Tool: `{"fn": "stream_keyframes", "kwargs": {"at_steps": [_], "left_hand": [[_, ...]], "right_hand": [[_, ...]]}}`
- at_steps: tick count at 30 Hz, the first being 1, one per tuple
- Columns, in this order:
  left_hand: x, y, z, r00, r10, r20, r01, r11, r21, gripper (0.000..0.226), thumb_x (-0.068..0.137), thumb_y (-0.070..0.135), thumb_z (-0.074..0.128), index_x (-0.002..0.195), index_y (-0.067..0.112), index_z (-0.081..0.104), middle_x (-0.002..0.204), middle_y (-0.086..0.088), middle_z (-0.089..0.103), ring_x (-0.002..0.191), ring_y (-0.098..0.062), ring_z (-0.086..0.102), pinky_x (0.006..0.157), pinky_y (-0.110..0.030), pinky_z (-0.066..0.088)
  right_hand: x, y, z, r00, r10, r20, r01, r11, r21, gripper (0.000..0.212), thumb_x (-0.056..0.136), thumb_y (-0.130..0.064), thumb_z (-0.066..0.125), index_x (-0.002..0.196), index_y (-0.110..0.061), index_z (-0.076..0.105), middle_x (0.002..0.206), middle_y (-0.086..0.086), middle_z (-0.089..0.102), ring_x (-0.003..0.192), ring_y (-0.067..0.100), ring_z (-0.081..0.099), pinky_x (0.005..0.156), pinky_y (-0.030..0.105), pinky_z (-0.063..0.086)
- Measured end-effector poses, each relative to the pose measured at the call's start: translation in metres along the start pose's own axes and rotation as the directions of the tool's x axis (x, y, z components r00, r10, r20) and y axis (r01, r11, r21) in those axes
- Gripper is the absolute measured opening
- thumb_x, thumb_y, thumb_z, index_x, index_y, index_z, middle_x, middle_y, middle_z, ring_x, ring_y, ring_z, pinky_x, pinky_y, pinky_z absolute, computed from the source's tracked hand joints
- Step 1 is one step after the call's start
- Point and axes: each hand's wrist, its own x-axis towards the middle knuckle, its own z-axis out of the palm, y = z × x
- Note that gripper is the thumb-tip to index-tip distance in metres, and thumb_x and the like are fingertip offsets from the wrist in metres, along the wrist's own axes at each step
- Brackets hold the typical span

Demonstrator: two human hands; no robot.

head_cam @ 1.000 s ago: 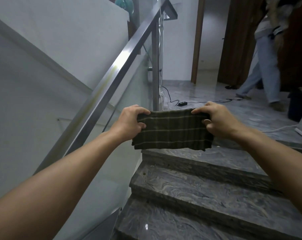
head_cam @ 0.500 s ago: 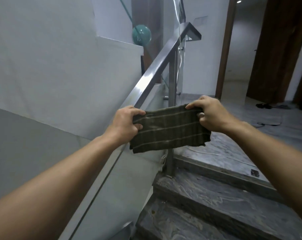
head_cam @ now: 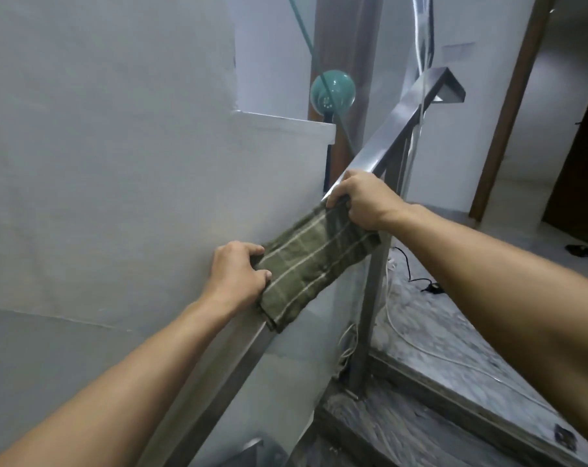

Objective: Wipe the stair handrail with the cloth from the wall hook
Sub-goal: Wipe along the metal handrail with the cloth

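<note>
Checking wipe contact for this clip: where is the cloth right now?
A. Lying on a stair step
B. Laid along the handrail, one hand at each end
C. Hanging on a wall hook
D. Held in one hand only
B: the cloth lies along the handrail, gripped by the left hand and right hand at its ends.

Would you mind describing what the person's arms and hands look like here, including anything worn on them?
Both forearms are bare as far as the picture shows: no sleeves in view. The left hand and right hand wear no gloves, and no watch, bracelet or ring can be seen. No markings show on either arm.
</note>
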Motion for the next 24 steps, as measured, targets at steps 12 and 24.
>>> {"fn": "stream_keyframes", "kwargs": {"at_steps": [12,24], "left_hand": [[0.014,0.030,0.039,0.941,0.332,0.065,-0.337,0.933,0.123,0.049,0.085,0.027,0.061,0.127,0.004,0.052,0.138,-0.016,0.045,0.131,-0.030,0.039,0.110,-0.037,0.034],[0.013,0.028,0.076,0.964,0.150,0.218,-0.208,0.939,0.274,0.074,0.098,0.043,0.029,0.148,0.001,-0.007,0.160,-0.016,-0.010,0.148,-0.025,-0.010,0.121,-0.040,-0.003]], "right_hand": [[0.060,0.021,0.014,0.954,-0.290,-0.075,0.236,0.883,-0.406,0.011,0.082,-0.006,0.063,0.087,-0.011,0.072,0.097,0.015,0.057,0.088,0.033,0.051,0.074,0.041,0.046],[0.021,0.059,0.015,0.884,-0.261,0.388,0.416,0.818,-0.398,0.080,0.083,-0.059,0.009,0.151,-0.016,0.004,0.161,0.006,0.004,0.148,0.019,0.001,0.119,0.045,-0.002]]}}
